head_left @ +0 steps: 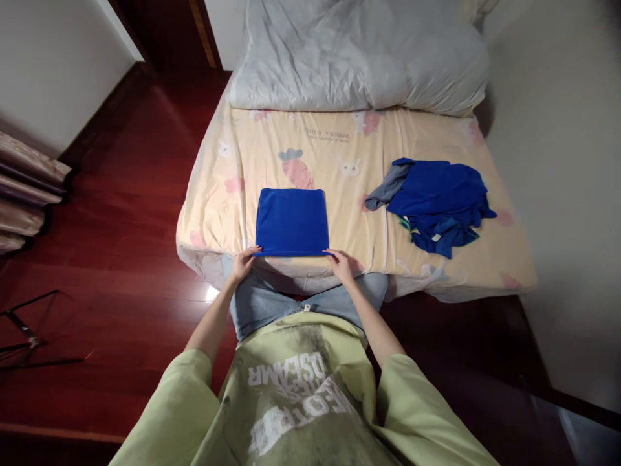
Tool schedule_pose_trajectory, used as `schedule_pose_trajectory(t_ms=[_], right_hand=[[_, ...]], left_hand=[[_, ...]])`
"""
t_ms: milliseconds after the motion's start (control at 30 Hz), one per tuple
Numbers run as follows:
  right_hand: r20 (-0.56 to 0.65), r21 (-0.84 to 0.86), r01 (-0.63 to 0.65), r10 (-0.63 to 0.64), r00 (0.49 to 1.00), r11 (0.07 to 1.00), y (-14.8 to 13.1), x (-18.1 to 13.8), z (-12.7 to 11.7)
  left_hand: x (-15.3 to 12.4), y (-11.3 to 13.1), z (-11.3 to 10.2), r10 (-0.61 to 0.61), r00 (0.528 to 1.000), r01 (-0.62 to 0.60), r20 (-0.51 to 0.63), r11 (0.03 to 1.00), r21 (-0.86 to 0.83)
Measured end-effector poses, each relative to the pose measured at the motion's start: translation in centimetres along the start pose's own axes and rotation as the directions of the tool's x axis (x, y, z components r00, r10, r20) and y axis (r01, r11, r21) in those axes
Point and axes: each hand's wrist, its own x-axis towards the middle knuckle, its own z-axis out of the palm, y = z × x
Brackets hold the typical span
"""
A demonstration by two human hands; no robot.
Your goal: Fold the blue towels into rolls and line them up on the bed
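Observation:
A blue cloth [292,221] lies flat as a neat rectangle near the front edge of the bed. Along its near side runs a narrow turned-up strip. My left hand [244,261] pinches the near left corner of this cloth between thumb and fingers. At the near right corner, my right hand [341,263] grips the same edge in a like pinch. Whether the cloth is a garment or a plain towel cannot be made out.
A crumpled pile of blue and grey cloth [439,200] lies to the right on the patterned bed sheet [339,145]. A grey-white quilt [359,58] is heaped at the back. On the floor at left stand black tripod legs [29,340] near a curtain [29,188].

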Motion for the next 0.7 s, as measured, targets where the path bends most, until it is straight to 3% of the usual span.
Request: schedule_pose_trajectory(t_ms=[133,300,533,700], right_hand=[[-0.077,0.053,-0.16,0.164,0.983,0.986,0.0,1.5,0.3],[-0.07,0.075,-0.166,0.171,0.983,0.983,-0.3,2.6,0.6],[-0.079,0.073,-0.192,0.198,0.977,0.979,-0.6,2.7,0.9],[-0.113,0.097,-0.231,0.242,0.964,0.968,-0.8,2.8,1.0]], left_hand=[[0.2,0.9,0.7,-0.107,0.984,0.11,-0.141,0.994,0.012],[0.7,1.6,1.8,-0.199,0.927,0.223,-0.317,0.974,0.039],[0.4,2.5,2.4,-0.275,0.861,0.338,-0.428,0.938,0.076],[0.4,3.1,2.2,-0.265,0.865,0.326,-0.426,0.942,0.077]])
